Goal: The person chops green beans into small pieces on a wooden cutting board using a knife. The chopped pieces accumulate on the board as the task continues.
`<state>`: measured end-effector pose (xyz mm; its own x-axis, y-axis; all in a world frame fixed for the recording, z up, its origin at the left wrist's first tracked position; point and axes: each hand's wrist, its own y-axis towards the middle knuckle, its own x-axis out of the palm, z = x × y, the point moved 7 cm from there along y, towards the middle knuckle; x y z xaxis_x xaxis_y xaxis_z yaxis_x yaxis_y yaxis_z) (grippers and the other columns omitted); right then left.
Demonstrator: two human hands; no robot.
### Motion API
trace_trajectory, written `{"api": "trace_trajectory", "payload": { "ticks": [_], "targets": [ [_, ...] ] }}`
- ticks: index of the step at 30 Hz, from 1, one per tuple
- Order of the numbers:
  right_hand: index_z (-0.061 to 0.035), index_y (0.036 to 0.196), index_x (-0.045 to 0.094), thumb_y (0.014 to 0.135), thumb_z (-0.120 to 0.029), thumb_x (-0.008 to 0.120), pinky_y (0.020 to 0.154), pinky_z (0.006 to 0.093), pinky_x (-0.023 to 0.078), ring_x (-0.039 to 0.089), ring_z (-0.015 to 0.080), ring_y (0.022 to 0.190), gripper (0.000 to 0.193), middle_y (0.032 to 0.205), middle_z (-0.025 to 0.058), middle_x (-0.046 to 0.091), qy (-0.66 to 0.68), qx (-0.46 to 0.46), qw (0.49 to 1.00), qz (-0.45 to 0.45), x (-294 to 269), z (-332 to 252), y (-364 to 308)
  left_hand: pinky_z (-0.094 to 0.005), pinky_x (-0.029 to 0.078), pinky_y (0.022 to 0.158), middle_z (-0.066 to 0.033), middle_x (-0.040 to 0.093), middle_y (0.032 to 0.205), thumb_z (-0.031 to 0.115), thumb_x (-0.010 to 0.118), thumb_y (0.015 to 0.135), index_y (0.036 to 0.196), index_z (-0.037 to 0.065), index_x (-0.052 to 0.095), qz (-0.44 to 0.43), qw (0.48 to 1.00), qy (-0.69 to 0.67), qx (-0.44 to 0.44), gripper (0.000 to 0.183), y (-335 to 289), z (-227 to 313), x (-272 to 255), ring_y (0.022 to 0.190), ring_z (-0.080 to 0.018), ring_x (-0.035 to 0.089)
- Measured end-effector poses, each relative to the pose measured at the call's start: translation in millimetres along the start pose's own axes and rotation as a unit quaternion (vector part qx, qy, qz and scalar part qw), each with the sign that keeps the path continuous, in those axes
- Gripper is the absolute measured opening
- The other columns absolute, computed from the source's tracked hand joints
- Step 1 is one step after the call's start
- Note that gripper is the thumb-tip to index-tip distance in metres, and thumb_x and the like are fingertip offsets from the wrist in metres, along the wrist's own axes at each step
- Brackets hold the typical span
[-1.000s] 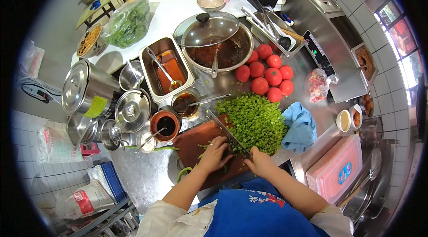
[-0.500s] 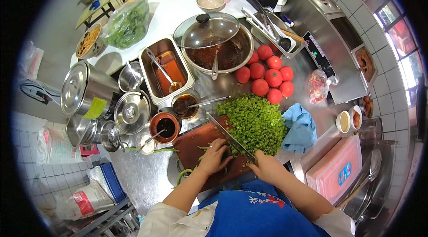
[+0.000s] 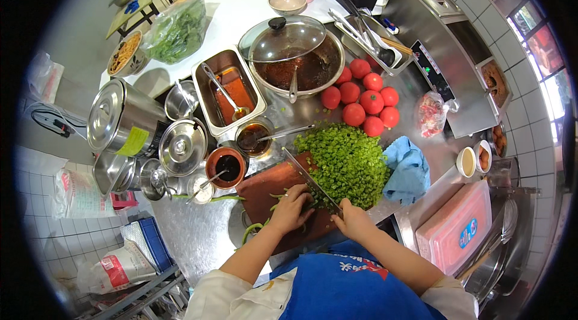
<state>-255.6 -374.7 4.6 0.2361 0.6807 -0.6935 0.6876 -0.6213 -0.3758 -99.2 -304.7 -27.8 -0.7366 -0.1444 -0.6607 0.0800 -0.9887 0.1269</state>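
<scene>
My right hand [image 3: 353,220] grips the handle of a kitchen knife [image 3: 310,180], its long blade slanting away to the left over a brown cutting board [image 3: 265,190]. Close to the blade, my left hand [image 3: 291,209] presses down with curled fingers on slim green vegetable pods [image 3: 251,231], which look like long beans or thin peppers. Some of the pods lie under and beside that hand. A big heap of chopped green pieces [image 3: 346,166] covers the board's right side, just past the knife. A crumpled blue cloth [image 3: 407,170] lies against the heap.
Several tomatoes [image 3: 371,102] sit behind the heap. Further back are a lidded pot [image 3: 295,94] of dark sauce and a steel tray [image 3: 257,109] of red oil. Sauce bowls [image 3: 226,167] stand left of the board. A pink-lidded box [image 3: 454,226] is at right.
The whole view has shifted slightly. Both hands stay at the board, with the knife still beside the left fingers; little else differs.
</scene>
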Motion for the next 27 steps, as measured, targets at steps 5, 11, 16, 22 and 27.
{"api": "trace_trajectory", "payload": {
  "ticks": [5, 11, 16, 22, 27],
  "targets": [
    [-0.0004, 0.100, 0.046, 0.088, -0.024, 0.064, 0.068, 0.0507, 0.049, 0.063, 0.0447, 0.079, 0.032, 0.080, 0.0254, 0.064, -0.062, 0.074, 0.991, -0.094, -37.6, -38.6, -24.7, -0.0443, 0.041, 0.100, -0.0159, 0.050, 0.122, 0.017, 0.074, 0.075, 0.099, 0.005, 0.057, 0.012, 1.000, 0.003, 0.003, 0.032, -3.3, -1.1, -1.3, 0.117, -0.0377, 0.048],
    [0.0000, 0.099, 0.045, 0.088, -0.024, 0.063, 0.068, 0.0518, 0.050, 0.063, 0.0450, 0.077, 0.032, 0.078, 0.0255, 0.064, 0.000, 0.021, 0.999, -0.037, -3.6, -6.3, -0.3, -0.0443, 0.041, 0.099, -0.0158, 0.050, 0.120, 0.016, 0.074, 0.075, 0.097, 0.004, 0.056, 0.015, 1.000, 0.010, 0.018, 0.030, 2.0, 2.5, -0.6, 0.115, -0.0377, 0.048],
    [0.0001, 0.099, 0.045, 0.089, -0.023, 0.062, 0.067, 0.0524, 0.050, 0.063, 0.0454, 0.077, 0.031, 0.078, 0.0261, 0.064, -0.054, 0.060, 0.991, -0.109, -41.9, -41.1, -21.6, -0.0446, 0.041, 0.099, -0.0162, 0.050, 0.119, 0.015, 0.074, 0.076, 0.096, 0.004, 0.056, 0.030, 0.999, 0.008, 0.017, 0.030, -3.2, 1.7, -3.8, 0.114, -0.0382, 0.048],
    [-0.0002, 0.100, 0.044, 0.089, -0.023, 0.062, 0.067, 0.0537, 0.048, 0.062, 0.0471, 0.076, 0.031, 0.080, 0.0272, 0.063, 0.002, 0.024, 0.999, -0.043, 2.9, -8.3, -5.0, -0.0444, 0.041, 0.098, -0.0165, 0.050, 0.118, 0.015, 0.074, 0.076, 0.095, 0.003, 0.055, 0.033, 0.999, -0.003, 0.028, 0.029, -0.3, 1.3, -3.1, 0.113, -0.0383, 0.049],
    [-0.0006, 0.099, 0.045, 0.089, -0.024, 0.062, 0.066, 0.0534, 0.049, 0.062, 0.0459, 0.076, 0.031, 0.079, 0.0261, 0.064, -0.029, 0.046, 0.994, -0.100, -35.0, -29.8, -18.4, -0.0445, 0.042, 0.097, -0.0163, 0.050, 0.119, 0.015, 0.074, 0.076, 0.094, 0.002, 0.056, 0.046, 0.998, 0.006, 0.033, 0.028, -4.7, 2.1, -4.4, 0.112, -0.0379, 0.049]
  ]
}}
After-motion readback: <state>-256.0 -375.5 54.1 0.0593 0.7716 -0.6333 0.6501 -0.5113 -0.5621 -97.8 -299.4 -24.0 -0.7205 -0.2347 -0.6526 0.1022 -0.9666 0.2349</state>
